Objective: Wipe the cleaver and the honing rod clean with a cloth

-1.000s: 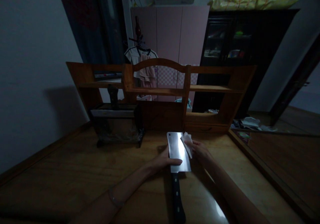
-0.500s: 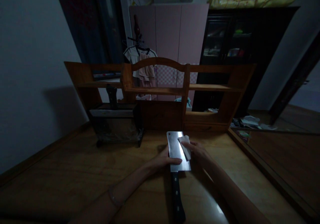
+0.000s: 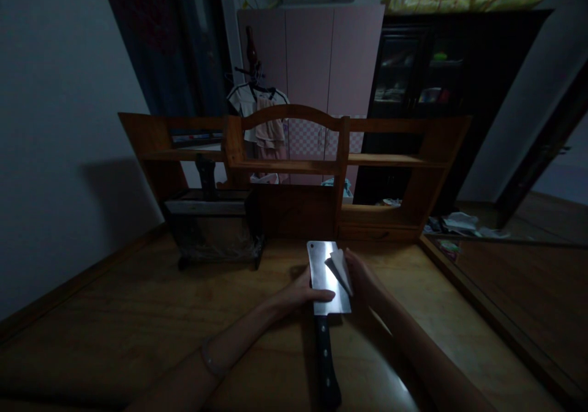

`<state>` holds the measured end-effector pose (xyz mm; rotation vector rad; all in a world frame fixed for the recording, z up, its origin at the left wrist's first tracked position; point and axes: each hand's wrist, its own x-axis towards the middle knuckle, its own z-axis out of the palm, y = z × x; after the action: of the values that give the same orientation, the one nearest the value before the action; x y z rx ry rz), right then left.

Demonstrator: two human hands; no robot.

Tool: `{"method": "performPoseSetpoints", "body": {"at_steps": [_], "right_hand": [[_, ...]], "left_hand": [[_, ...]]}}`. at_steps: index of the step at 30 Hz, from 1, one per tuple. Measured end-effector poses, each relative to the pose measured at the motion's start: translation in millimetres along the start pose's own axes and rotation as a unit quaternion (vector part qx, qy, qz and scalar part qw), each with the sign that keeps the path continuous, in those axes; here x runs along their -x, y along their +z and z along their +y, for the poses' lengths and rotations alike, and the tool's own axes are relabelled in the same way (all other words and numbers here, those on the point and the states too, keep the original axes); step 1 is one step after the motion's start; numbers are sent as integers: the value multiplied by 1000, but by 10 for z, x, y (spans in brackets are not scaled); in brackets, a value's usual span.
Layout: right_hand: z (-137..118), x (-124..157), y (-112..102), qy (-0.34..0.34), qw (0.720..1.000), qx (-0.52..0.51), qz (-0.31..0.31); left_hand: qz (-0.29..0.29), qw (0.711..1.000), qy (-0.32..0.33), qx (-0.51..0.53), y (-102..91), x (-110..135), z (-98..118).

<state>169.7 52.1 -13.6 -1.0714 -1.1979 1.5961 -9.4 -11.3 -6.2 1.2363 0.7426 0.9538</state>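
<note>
A cleaver [image 3: 324, 277] with a shiny broad blade and a black riveted handle points away from me above the wooden table. My left hand [image 3: 301, 289] grips the blade from its left edge, thumb flat across the lower face and the other fingers underneath, out of sight. At the blade's right edge, my right hand [image 3: 362, 274] is closed on a folded white piece of paper or tissue [image 3: 340, 270]. One flap of it stands out over the blade. Its fingers are partly hidden behind the paper. The black handle extends toward me, held by neither hand.
A knife block [image 3: 214, 234] with a black-handled knife in it stands at the back left of the table [image 3: 257, 363]. Behind runs a low wooden shelf unit [image 3: 285, 166]. A raised wooden edge [image 3: 487, 314] borders the table on the right.
My right hand's fingers have moved from on top of the white paper to its right side, and the paper now stands folded up more. My left hand and the cleaver stay nearly still.
</note>
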Motion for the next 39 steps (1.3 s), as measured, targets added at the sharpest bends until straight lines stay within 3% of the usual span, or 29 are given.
{"method": "performPoseSetpoints", "body": {"at_steps": [3,18,25,32,39], "right_hand": [[-17,-9,-15,30,999,-27,-17],[43,-12,-87,-13,999,28,-40],[17,97,25,-30,998,24,-49],[-13,150,110,-18,1000,20,0],[12,99,106,-13,1000,15,6]], "left_hand": [[0,1000,0,1,0,-7,-1],[-2,1000,3,-1,16,11,39],[-3,1000,-5,-5,12,8,31],[-13,1000,6,-7,-4,-5,28],[-19,1000,4,-5,-7,-21,10]]}}
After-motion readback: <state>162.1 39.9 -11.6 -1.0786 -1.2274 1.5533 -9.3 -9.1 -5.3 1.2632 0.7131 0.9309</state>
